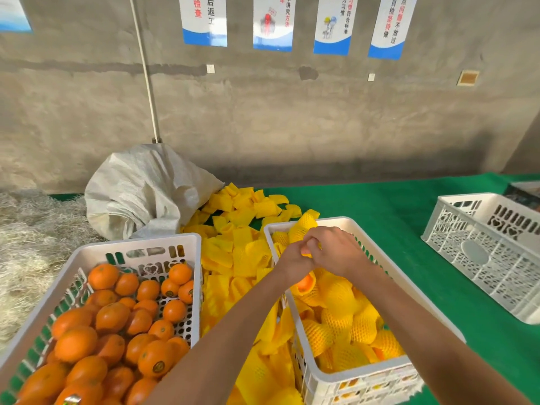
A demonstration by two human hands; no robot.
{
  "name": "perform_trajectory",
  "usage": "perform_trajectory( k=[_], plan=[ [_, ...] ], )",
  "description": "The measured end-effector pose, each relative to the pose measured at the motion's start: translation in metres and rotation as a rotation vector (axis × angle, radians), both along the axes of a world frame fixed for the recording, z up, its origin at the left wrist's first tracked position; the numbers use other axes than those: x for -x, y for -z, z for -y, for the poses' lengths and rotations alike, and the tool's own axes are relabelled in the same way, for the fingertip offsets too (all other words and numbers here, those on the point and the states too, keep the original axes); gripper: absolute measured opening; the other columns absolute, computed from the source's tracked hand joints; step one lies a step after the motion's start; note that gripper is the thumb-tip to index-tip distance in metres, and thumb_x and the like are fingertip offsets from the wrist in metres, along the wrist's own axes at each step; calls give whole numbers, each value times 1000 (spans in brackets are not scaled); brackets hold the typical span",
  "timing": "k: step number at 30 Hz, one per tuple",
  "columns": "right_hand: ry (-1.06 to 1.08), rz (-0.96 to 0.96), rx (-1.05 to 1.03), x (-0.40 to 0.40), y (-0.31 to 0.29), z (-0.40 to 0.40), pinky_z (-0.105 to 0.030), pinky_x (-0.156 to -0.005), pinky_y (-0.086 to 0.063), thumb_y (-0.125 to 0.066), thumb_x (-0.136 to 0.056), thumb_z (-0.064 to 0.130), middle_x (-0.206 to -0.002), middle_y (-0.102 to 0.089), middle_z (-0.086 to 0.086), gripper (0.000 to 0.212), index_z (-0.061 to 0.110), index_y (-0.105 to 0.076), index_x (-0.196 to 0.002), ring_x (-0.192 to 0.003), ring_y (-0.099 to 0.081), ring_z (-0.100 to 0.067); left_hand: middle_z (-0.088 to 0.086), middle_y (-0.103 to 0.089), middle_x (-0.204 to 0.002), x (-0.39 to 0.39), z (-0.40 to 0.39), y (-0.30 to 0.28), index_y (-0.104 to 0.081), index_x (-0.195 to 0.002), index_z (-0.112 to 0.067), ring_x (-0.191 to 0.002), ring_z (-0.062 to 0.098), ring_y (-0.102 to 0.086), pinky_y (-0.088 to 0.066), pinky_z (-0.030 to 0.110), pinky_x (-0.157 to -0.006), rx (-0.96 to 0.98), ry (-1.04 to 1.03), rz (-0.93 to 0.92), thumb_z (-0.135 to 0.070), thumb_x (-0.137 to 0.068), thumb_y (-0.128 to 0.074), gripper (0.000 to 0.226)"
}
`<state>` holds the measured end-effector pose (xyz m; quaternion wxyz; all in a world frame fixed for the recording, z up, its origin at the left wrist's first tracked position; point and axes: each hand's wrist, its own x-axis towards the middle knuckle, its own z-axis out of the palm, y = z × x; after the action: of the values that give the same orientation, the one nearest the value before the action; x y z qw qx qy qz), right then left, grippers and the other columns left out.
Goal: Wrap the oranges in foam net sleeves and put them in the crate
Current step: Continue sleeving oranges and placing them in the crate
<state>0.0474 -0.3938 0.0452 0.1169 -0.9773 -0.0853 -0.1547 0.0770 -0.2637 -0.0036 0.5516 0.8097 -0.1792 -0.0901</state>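
Both hands meet over the far end of the middle white crate [355,378]. My left hand [293,257] and my right hand [336,248] together grip a yellow foam net sleeve [301,226] that sticks up past my fingers. An orange [304,282] shows just below my left wrist, partly inside a sleeve. Several sleeved oranges [340,331] fill this crate. On the left stands a white crate [137,244] full of bare oranges [112,317]. Loose yellow sleeves [233,244] lie heaped between the two crates.
A grey woven sack [140,194] lies open behind the sleeve heap. Another white crate [491,252] stands at the right on the green mat [380,206]. Straw [26,229] covers the floor at the left. A concrete wall with posters rises behind.
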Motion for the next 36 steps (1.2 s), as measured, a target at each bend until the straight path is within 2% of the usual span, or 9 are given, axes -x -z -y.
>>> perform_trajectory(
  k=[6,11,14,17,21,26,30,34,36],
  plan=[
    [-198,-172,-130,-2,8,-23,-34,-67,-51,-52,-100,22,-99,-72,5,25,27,-74,-110,-86,-63,-14,9,-73,-99,-3,-54,3,-75,-94,-11,-95,24,-68,-57,45,-85,36,-216,-31,-28,-94,-76,17],
    [-320,-304,-120,-15,31,-63,-34,-79,-56,-56,-101,23,-111,-73,1,26,21,-70,-123,-100,-66,-14,3,-76,-104,1,-116,14,-78,-98,-9,-97,14,-66,-50,29,-82,-108,-291,35,-24,-95,-74,16],
    [-356,-303,229,-20,48,-91,-39,-99,-49,-58,-98,35,-121,-70,-2,31,20,-68,-124,-116,-62,-23,2,-75,-101,11,-150,17,-77,-100,-9,-96,18,-67,-50,28,-77,-142,-377,41,-23,-98,-68,16],
    [-310,-313,755,-17,62,-112,-52,-123,-17,-57,-96,50,-125,-67,-9,41,17,-68,-118,-131,-51,-31,3,-72,-97,22,-174,18,-74,-103,-6,-91,19,-66,-52,29,-74,-143,-411,45,-23,-101,-65,19],
    [-248,-395,935,-12,73,-122,-58,-124,6,-54,-99,45,-126,-68,-6,33,22,-70,-115,-141,-42,-31,19,-70,-96,36,-192,15,-72,-104,-2,-82,22,-61,-53,44,-74,-131,-432,54,-25,-104,-62,25],
    [-307,-368,884,-18,73,-129,-58,-124,-2,-55,-96,17,-119,-69,-5,21,21,-66,-114,-129,-52,-28,21,-72,-97,50,-207,18,-75,-104,-2,-83,25,-64,-54,51,-77,-91,-522,43,-23,-104,-63,24],
    [-339,-352,774,-20,72,-137,-48,-120,-19,-53,-100,18,-113,-70,-5,12,20,-63,-106,-116,-60,-27,-9,-72,-80,60,-220,30,-77,-100,-16,-70,3,-64,-51,24,-58,-70,-579,31,-26,-103,-64,16],
    [-230,-253,471,-23,57,-162,-40,-91,-40,-44,-107,25,-113,-70,-10,22,10,-55,-118,-105,-65,-30,-18,-65,-64,55,-229,29,-74,-88,-19,-55,-2,-56,-39,13,-50,-37,-637,10,-24,-102,-63,19],
    [-121,-210,239,-25,49,-176,-38,-76,-39,-40,-109,29,-112,-70,-15,33,2,-48,-127,-102,-67,-34,-13,-67,-74,49,-234,27,-74,-91,-17,-62,-3,-57,-41,14,-57,-37,-616,22,-24,-103,-63,18]
  ],
)
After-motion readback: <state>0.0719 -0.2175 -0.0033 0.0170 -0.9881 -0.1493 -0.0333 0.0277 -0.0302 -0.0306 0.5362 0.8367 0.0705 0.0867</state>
